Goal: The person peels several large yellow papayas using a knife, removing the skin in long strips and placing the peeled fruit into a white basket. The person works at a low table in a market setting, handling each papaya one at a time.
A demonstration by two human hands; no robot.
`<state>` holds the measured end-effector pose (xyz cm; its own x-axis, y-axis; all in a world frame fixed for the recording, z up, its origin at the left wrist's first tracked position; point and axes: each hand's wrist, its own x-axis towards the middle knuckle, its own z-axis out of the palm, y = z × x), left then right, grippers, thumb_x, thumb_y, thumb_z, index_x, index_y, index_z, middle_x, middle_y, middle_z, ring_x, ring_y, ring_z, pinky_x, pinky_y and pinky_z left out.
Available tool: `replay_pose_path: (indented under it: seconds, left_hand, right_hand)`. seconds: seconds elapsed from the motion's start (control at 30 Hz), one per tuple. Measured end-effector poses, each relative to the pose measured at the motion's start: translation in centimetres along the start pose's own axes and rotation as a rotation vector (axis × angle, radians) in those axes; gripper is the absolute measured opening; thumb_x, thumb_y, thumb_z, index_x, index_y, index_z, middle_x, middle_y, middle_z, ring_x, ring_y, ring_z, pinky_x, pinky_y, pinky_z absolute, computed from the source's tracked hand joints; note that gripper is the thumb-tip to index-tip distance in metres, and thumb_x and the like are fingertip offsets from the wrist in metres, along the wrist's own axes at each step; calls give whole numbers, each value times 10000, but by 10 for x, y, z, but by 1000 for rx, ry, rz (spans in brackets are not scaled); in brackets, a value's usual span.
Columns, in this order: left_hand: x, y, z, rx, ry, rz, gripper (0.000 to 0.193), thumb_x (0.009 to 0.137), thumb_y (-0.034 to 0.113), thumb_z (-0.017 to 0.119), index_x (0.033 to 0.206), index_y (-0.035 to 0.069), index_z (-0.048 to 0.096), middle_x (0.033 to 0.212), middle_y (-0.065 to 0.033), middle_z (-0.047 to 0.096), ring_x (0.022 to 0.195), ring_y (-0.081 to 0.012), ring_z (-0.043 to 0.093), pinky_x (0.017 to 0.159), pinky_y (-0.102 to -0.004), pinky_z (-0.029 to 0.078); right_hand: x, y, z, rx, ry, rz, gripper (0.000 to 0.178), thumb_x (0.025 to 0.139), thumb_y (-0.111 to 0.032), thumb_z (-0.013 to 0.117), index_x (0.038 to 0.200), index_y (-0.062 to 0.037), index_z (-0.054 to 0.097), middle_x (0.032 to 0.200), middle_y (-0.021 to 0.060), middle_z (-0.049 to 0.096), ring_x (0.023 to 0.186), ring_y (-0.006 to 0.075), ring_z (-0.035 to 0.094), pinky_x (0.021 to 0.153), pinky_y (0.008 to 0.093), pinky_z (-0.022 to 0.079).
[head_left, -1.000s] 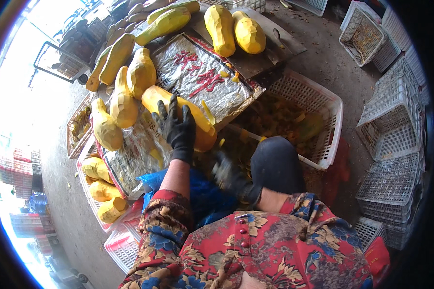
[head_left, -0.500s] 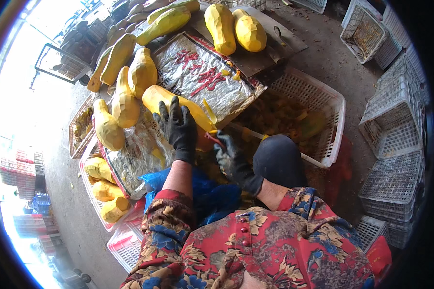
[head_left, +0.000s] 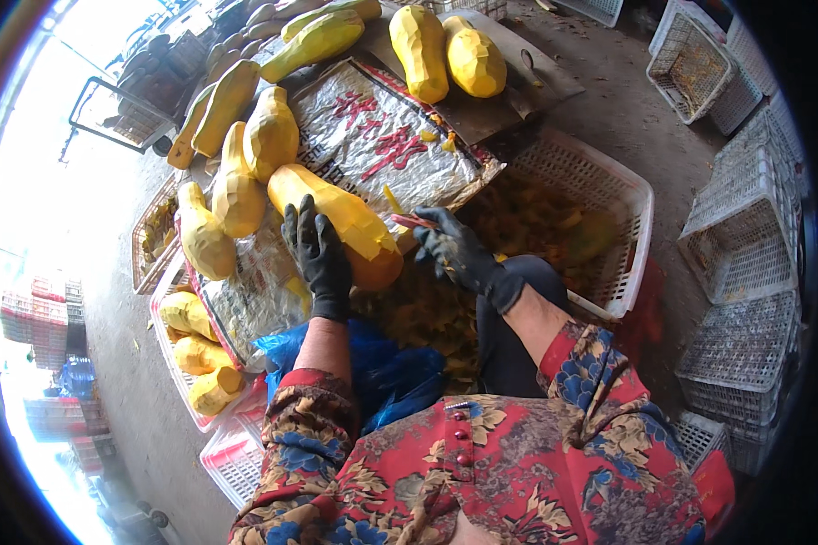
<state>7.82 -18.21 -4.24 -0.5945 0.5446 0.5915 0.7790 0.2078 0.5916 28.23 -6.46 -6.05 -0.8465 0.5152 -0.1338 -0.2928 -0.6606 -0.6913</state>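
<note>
A large, partly peeled squash (head_left: 336,211) lies slantwise on printed sacking in front of me. Its near end is orange and looks still skinned, while pale facets cover the upper part. My left hand (head_left: 320,259), in a dark glove, rests against its left side with fingers stretched out. In my gloved right hand (head_left: 454,250) is a small red-handled peeler (head_left: 413,221), just right of the squash and apart from it; its blade is hard to make out. Several peeled squashes (head_left: 238,195) lie to the left, and two more (head_left: 418,54) sit on a board beyond.
Peelings fill a white crate (head_left: 641,227) at the right. More squashes lie in a crate (head_left: 177,363) at the left. Blue plastic (head_left: 382,368) bunches below my hands. Stacked empty crates (head_left: 741,272) line the far right. My knee (head_left: 518,336) is beside the peelings.
My right hand with the peeler has moved up and away from the squash's near end. My left hand has slid slightly left and down, with the squash in nearly the same place.
</note>
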Motion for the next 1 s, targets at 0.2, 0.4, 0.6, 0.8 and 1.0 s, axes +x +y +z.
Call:
replay_pose_path:
  seconds: [0.2, 0.4, 0.6, 0.8, 1.0]
  left_hand:
    - [2, 0, -5, -82, 10, -7, 388, 1002, 224, 476, 1363, 98, 543, 1428, -167, 486, 1407, -318, 333, 1179, -446, 176]
    - [0, 4, -4, -125, -36, -67, 399, 1012, 235, 477, 1372, 70, 530, 1456, -162, 459, 1432, -298, 298, 1175, -406, 205]
    - [4, 5, -8, -224, -50, -165, 418, 1018, 237, 464, 1389, 47, 502, 1488, -186, 410, 1442, -308, 279, 1177, -388, 204]
    - [-4, 13, -7, -120, -45, -274, 484, 1020, 226, 374, 1466, 37, 392, 1518, -199, 368, 1447, -335, 263, 1184, -393, 176]
    - [-11, 21, 3, -232, 36, -310, 517, 1028, 272, 382, 1469, 4, 355, 1522, -213, 341, 1438, -335, 266, 1181, -399, 177]
  right_hand:
    - [28, 7, 37, -805, -88, -166, 292, 1021, -200, 453, 1282, -81, 509, 826, 0, 524, 610, 51, 464, 536, 189, 421]
    - [-67, 20, 26, -1075, -169, 311, 343, 1022, -276, 464, 1311, -96, 504, 957, 57, 661, 619, 89, 541, 553, 207, 432]
    - [-56, -8, 20, -397, -104, 169, 451, 946, -60, 510, 1389, -102, 437, 978, 14, 611, 723, 49, 542, 560, 206, 439]
    - [69, -24, 44, -947, -17, -162, 234, 991, -169, 525, 1184, -63, 604, 963, 33, 676, 696, 68, 555, 592, 249, 467]
    - [132, -40, 72, -1202, -14, -59, 365, 942, -353, 590, 987, 9, 599, 1028, 253, 669, 895, 384, 644, 770, 432, 493]
